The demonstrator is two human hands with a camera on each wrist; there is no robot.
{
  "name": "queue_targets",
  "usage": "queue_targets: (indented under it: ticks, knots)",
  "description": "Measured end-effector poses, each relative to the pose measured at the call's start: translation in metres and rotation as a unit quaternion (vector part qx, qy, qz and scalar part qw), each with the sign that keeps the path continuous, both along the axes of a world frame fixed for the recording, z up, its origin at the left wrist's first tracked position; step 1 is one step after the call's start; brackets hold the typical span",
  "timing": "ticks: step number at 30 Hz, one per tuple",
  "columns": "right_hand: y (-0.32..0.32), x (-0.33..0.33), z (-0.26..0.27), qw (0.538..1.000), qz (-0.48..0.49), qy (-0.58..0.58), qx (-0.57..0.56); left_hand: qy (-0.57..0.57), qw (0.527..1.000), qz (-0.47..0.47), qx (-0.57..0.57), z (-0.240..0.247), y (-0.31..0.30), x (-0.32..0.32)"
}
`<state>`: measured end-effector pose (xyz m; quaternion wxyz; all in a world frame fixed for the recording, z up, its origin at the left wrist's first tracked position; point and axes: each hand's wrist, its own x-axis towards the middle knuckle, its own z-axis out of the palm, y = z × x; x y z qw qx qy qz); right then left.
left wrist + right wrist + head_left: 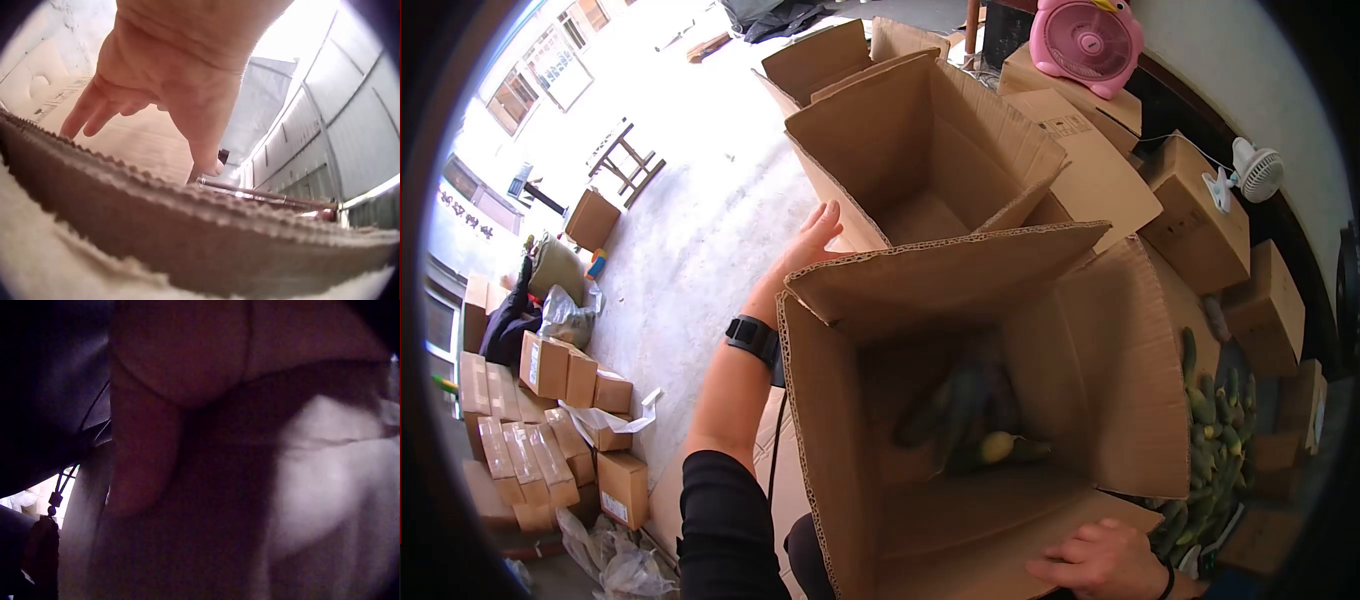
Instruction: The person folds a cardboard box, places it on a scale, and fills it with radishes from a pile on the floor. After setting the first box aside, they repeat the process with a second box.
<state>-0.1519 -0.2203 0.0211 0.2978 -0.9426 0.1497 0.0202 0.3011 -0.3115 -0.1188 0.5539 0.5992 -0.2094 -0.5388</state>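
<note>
A deep cardboard box [1140, 370] stands open in the head view, with several green cucumbers [965, 400] and a yellowish one [997, 447] at its bottom. Beyond the box's far left corner is my left hand [815, 238]; the left wrist view has this hand [172, 81] with its fingers spread above a cardboard edge [206, 209], and contact is unclear. My right hand [1105, 562] grips the box's near flap [990, 540], fingers on the inner face. In the dark right wrist view, part of this hand [147, 444] lies against cardboard, its fingertips hidden.
Another open box [860, 130] stands just beyond. A pile of cucumbers [1225, 430] lies at right, near closed cartons [1200, 215], a pink fan [1088, 42] and a small white fan [1258, 170]. Small cartons [545, 368] and plastic bags [625, 565] are at left.
</note>
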Motion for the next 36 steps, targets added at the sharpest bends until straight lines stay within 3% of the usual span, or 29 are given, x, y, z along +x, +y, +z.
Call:
queue_targets:
  ticks: [1,4,8,12,14,15,17,19,21,23,25,31,34,36]
  knots:
    - [-0.001,0.0,0.0,1.0,-0.001,0.001,0.002,0.001,1.0,-0.003,0.0,-0.002,-0.004,0.002]
    - [-0.002,0.0,0.0,1.0,-0.002,0.0,0.005,-0.176,0.975,-0.114,0.078,0.015,-0.017,0.003]
    - [-0.003,-0.001,0.002,1.0,0.0,0.002,0.013,-0.057,0.995,-0.08,-0.001,0.002,-0.024,0.011]
    - [0.001,-0.004,-0.005,0.997,0.035,0.047,-0.06,-0.077,0.992,-0.096,-0.006,0.01,-0.015,0.016]
    - [0.001,-0.006,-0.008,0.996,0.046,0.045,-0.066,-0.128,0.992,-0.013,-0.02,0.006,-0.002,0.017]
    - [0.001,-0.006,-0.008,0.995,0.059,0.045,-0.069,-0.13,0.991,-0.017,-0.022,0.001,0.008,0.021]
    - [0.002,-0.005,-0.012,0.996,0.038,0.011,-0.077,-0.033,0.997,0.041,-0.049,-0.011,0.036,0.03]
    - [0.004,-0.007,-0.017,0.992,0.056,-0.002,-0.111,-0.11,0.993,-0.028,0.024,-0.011,0.075,0.028]
    - [0.005,-0.004,-0.01,0.993,0.043,-0.014,-0.106,0.007,0.995,0.042,-0.095,-0.023,0.122,0.01]
    - [0.003,-0.004,-0.016,0.992,0.046,-0.032,-0.111,-0.216,0.976,-0.037,0.003,0.01,0.166,-0.025]
    - [0.004,-0.003,-0.017,0.993,0.03,-0.069,-0.094,-0.161,0.984,0.073,0.015,0.025,0.201,-0.059]
    - [0.009,-0.003,-0.02,0.99,0.027,-0.085,-0.114,-0.116,0.984,0.135,0.021,0.026,0.301,-0.128]
    - [0.016,-0.004,-0.024,0.981,0.016,-0.109,-0.158,-0.185,0.972,0.142,0.006,0.046,0.331,-0.17]
    - [0.02,-0.006,-0.019,0.982,-0.003,-0.114,-0.151,-0.293,0.95,0.112,-0.002,0.063,0.342,-0.195]
